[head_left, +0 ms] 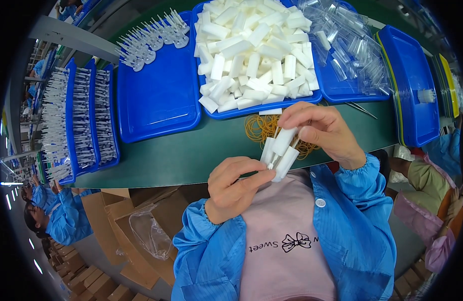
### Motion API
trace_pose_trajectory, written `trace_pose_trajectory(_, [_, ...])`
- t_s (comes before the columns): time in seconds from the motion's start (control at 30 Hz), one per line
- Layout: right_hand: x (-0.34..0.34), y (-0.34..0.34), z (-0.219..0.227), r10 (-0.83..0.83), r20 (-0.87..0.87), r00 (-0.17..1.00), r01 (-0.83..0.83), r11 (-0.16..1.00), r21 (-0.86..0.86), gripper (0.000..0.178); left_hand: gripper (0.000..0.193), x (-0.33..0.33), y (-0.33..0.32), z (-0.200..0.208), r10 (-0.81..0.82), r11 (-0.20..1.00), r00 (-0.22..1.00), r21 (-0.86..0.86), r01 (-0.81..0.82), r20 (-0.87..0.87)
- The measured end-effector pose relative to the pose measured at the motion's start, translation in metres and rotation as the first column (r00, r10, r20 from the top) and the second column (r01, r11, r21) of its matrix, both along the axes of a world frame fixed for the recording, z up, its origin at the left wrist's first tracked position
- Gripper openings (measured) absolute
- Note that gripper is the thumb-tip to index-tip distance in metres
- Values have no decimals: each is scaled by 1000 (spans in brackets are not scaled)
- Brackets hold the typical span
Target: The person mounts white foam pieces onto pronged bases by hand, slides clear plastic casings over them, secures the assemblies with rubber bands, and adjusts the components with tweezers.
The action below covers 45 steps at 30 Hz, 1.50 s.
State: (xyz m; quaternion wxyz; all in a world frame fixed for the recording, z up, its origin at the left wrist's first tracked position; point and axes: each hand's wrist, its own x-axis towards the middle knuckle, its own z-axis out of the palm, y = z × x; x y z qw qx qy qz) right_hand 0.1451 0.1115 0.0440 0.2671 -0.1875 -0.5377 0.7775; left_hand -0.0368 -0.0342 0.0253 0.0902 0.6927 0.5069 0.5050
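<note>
My left hand (pixel 236 184) is closed, thumb and fingers pinching the lower end of a white pronged plastic part (pixel 271 165). Several white foam blocks stand around its prongs, close together and tilted. From the upper right, my right hand (pixel 324 131) reaches over the same cluster, its fingertips and thumb closed at the top of one white foam block (pixel 284 141). Its fingers partly cover that upper end. Just behind the hands, orange rubber bands (pixel 259 127) lie heaped on the green table (pixel 166 160).
A blue tray piled with foam blocks (pixel 256 45) stands ahead. Left of it, another blue tray (pixel 156 100) carries pronged parts (pixel 153 40); more fill racks (pixel 81 120). Clear plastic sleeves (pixel 347 45), tweezers (pixel 363 110) and stacked blue trays (pixel 407 85) are right. Cardboard boxes (pixel 136 226) sit below left.
</note>
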Motion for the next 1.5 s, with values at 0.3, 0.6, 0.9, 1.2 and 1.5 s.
trace_pose_trajectory(0.3, [7, 13, 10, 74, 332, 940, -125, 983, 135, 14, 35, 3, 1, 3, -54, 998, 992, 30, 58, -118])
trace_pose_trajectory(0.6, [-1, 19, 16, 72, 374, 924, -304, 733, 609, 18, 36, 5, 0, 16, -39, 996, 949, 66, 63, -314])
trace_pose_trajectory(0.9, [6, 1, 21, 99, 314, 944, -263, 802, 537, 14, 34, 3, -7, 10, -41, 980, 972, 182, 85, -231])
trace_pose_trajectory(1.2, [3, -7, 19, 70, 122, 990, -121, 866, 485, 12, 44, 5, -8, 14, 143, 989, 989, 18, -144, 42])
trace_pose_trajectory(1.5, [1, -15, 8, 31, 75, 997, -45, 980, 194, 9, 43, 8, 1, 18, 140, 985, 986, -117, -129, 89])
